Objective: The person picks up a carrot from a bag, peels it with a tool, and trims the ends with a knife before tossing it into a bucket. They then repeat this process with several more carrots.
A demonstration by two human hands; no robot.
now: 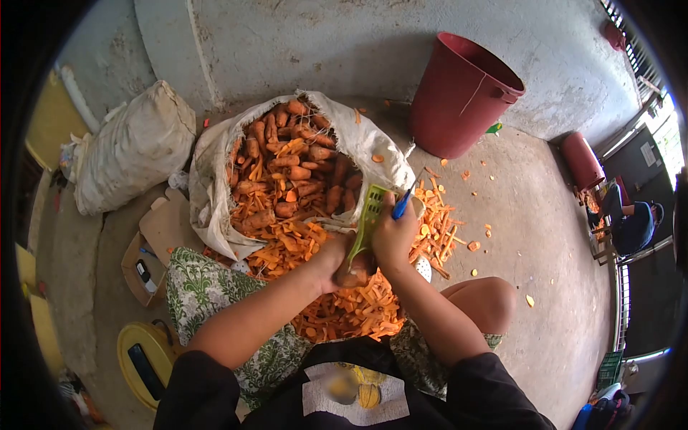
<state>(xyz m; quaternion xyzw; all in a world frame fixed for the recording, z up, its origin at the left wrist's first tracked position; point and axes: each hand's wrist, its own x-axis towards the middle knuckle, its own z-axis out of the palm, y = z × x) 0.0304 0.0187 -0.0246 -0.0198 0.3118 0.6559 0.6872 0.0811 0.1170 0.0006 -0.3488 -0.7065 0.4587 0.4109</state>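
Observation:
In front of my lap, my left hand (pixel 332 262) is closed around a thick carrot (pixel 354 274). My right hand (pixel 395 235) grips a green slotted slicer (pixel 368 216), whose lower end meets the carrot. A blue handle (pixel 401 206), perhaps of a knife or peeler, sticks up from the same hand; its other end is hidden. Beneath both hands lies a heap of orange carrot shavings (pixel 351 308). Just beyond stands an open white woven sack (pixel 215 190), its rim rolled down, full of whole carrots (pixel 297 172) with more shavings at its mouth.
A tall red bin (pixel 455 100) stands by the wall. A closed white sack (pixel 136 150) leans at left, near a cardboard box (pixel 168 229) and a yellow lid (pixel 132 383) bearing a phone (pixel 147 371). Carrot scraps (pixel 437 229) litter the floor. A person (pixel 634 226) sits far right.

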